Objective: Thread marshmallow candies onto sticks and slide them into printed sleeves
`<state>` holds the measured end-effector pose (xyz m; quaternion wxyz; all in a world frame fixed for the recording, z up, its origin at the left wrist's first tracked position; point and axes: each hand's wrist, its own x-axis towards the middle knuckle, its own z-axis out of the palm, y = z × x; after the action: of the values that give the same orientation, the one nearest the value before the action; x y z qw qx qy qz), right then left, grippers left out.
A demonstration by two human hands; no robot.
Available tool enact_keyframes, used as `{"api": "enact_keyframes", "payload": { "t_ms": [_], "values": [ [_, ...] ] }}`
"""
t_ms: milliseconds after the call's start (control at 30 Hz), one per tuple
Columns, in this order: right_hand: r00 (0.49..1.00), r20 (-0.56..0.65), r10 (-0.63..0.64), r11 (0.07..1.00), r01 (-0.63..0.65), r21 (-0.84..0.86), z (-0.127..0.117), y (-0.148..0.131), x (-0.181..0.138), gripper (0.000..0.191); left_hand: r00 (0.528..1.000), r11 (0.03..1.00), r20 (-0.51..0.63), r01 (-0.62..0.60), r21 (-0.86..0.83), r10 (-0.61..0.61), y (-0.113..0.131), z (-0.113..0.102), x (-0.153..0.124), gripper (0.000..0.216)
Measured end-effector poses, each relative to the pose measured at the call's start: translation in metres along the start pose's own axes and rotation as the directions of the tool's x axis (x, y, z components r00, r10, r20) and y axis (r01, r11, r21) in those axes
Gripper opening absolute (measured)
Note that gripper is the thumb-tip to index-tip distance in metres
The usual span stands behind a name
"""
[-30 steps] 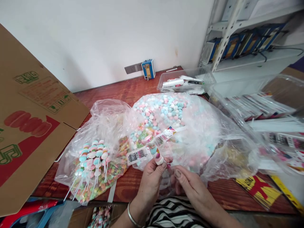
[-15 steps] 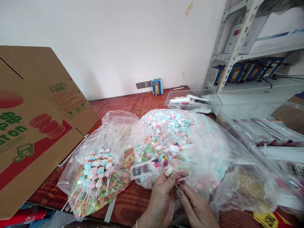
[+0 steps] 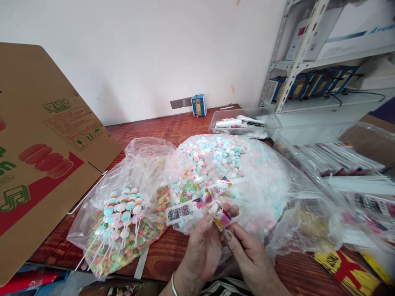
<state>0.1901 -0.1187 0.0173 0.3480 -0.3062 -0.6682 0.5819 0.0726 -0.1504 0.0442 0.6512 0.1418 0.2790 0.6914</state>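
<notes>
My left hand point(image 3: 200, 246) has its thumb and fingers around a marshmallow stick point(image 3: 214, 209) in clear film, a white piece showing at its lower end. Beside it, my right hand point(image 3: 248, 257) pinches a colourful printed wrapper point(image 3: 222, 218) between thumb and forefinger; the fingers hide the stick. Printed strips, one a white label point(image 3: 183, 210), lie just beyond the hands. Behind them spreads a large clear bag of pastel marshmallows point(image 3: 228, 154). To the left, several finished marshmallow skewers point(image 3: 125, 209) rest on a clear bag of gummy candies point(image 3: 145, 234).
A cardboard box point(image 3: 58, 135) stands at the left. At the back are a small blue device point(image 3: 199, 105) and a clear tray point(image 3: 274, 121) of pens. On the right, a clear bin point(image 3: 308, 187) holds printed packets, near a yellow-and-red packet point(image 3: 345, 271) and a metal shelf point(image 3: 296, 65).
The right hand has shifted from the thin stick onto the colourful wrapper, which now shows between the hands. The whole view has moved slightly, with the table things appearing further left and higher.
</notes>
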Motion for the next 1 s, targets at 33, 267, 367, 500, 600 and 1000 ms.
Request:
{"api": "enact_keyframes", "payload": {
  "t_ms": [33, 267, 367, 500, 600, 1000],
  "values": [
    [0.998, 0.040, 0.057, 0.995, -0.060, 0.082, 0.001, -0.001, -0.001, 0.033, 1.000, 1.000, 0.012, 0.013, -0.009, -0.013, 0.002, -0.002, 0.001, 0.037],
    [0.972, 0.139, 0.191, 0.923, -0.226, 0.312, 0.006, -0.013, -0.003, 0.033, 0.984, 0.998, -0.178, 0.018, 0.055, -0.008, -0.007, -0.005, 0.006, 0.026],
    [0.991, 0.008, 0.134, 0.954, -0.131, 0.268, 0.009, -0.012, 0.002, 0.029, 0.973, 0.994, -0.228, -0.019, 0.111, 0.044, -0.017, -0.007, 0.007, 0.030],
    [0.975, -0.066, 0.213, 0.899, -0.170, 0.403, 0.014, -0.004, 0.009, 0.034, 0.967, 0.958, -0.191, -0.117, 0.263, 0.171, -0.018, -0.011, 0.005, 0.025],
    [0.935, 0.081, 0.345, 0.700, -0.313, 0.642, 0.016, -0.007, 0.010, 0.036, 0.994, 0.964, -0.080, -0.048, 0.262, 0.071, -0.008, -0.017, 0.000, 0.033],
    [0.966, 0.011, 0.257, 0.885, -0.240, 0.398, 0.013, -0.010, 0.001, 0.031, 0.971, 0.983, -0.220, -0.058, 0.175, 0.096, -0.008, -0.031, 0.004, 0.020]
  ]
}}
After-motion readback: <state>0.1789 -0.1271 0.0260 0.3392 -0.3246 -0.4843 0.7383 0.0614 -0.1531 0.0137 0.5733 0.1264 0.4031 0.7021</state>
